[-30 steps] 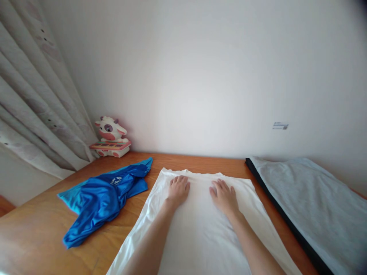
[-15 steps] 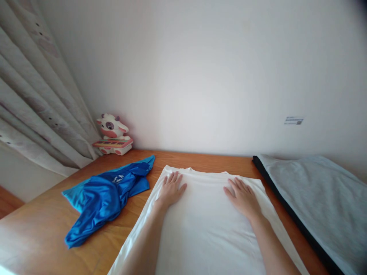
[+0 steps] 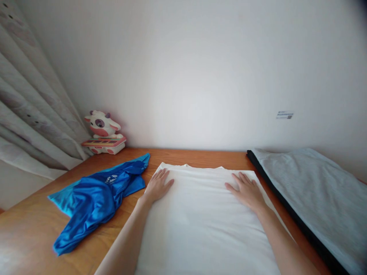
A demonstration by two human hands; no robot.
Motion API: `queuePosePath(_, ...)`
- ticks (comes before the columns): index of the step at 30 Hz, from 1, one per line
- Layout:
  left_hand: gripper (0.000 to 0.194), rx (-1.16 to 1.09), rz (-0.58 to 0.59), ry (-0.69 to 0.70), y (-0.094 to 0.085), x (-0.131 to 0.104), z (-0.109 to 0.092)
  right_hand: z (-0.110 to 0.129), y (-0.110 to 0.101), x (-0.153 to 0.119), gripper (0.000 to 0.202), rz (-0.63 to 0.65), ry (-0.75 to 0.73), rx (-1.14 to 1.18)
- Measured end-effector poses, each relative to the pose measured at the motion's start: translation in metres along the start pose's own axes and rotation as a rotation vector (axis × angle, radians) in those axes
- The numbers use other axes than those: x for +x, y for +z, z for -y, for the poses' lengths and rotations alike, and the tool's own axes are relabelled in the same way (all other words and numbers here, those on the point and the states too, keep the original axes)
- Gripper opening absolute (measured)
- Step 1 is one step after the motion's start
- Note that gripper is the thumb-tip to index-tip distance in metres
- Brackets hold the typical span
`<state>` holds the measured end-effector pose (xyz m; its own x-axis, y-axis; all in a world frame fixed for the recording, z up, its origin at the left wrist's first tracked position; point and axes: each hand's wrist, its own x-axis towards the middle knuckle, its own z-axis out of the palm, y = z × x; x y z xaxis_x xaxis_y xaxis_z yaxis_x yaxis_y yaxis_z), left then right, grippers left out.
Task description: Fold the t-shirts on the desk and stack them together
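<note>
A white garment (image 3: 197,217), which looks like a T-shirt, lies spread out on the wooden surface, its far edge towards the wall. My left hand (image 3: 157,186) rests flat on its far left part, fingers stretched out and thumb apart. On the far right part lies my right hand (image 3: 246,190), palm down with the fingers spread. Neither hand grips the cloth. Faint wrinkles cross the fabric between my forearms. The near end of the garment runs out of view.
Left of the garment lies a crumpled blue shirt (image 3: 97,198). A toy cow with a keyboard (image 3: 104,133) stands in the far left corner by the curtain (image 3: 31,110). Grey and black cloth (image 3: 312,191) lies at the right. The wall (image 3: 195,76) borders the wooden surface (image 3: 25,225).
My hands have slid apart: the left towards the garment's left edge, the right outward towards its right edge. The camera view has shifted slightly.
</note>
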<state>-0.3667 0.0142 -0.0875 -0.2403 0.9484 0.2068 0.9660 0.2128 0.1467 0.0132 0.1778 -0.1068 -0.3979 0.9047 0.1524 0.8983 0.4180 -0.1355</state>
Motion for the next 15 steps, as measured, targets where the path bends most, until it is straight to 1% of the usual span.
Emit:
queuePosePath(2,0.06,-0.031,-0.002,-0.007,-0.001,0.0,0.003,-0.018,0.006,0.002,0.063,-0.066,-0.081,0.069)
queuePosePath(3,0.058,-0.04,-0.004,-0.021,-0.001,0.001,0.003,-0.026,0.009,0.004,0.06,-0.104,-0.093,0.096)
queuePosePath(5,0.053,-0.03,0.004,-0.067,-0.003,0.001,0.001,-0.037,0.013,0.006,0.058,-0.156,-0.071,0.117)
queuePosePath(6,0.052,-0.011,0.018,-0.09,-0.003,0.001,-0.001,-0.04,0.014,0.007,0.059,-0.159,-0.061,0.113)
queuePosePath(8,0.053,0.037,0.054,-0.122,-0.004,0.001,-0.004,-0.041,0.013,0.009,0.063,-0.123,-0.077,0.102)
queuePosePath(11,0.056,0.077,0.077,-0.121,-0.004,-0.001,-0.007,-0.036,0.008,0.008,0.067,-0.058,-0.12,0.097)
queuePosePath(13,0.055,0.078,0.073,-0.12,-0.005,-0.003,-0.009,-0.032,0.004,0.007,0.066,-0.05,-0.118,0.079)
queuePosePath(15,0.054,0.086,0.065,-0.135,-0.008,-0.003,-0.013,-0.031,0.002,0.007,0.063,-0.067,-0.096,0.051)
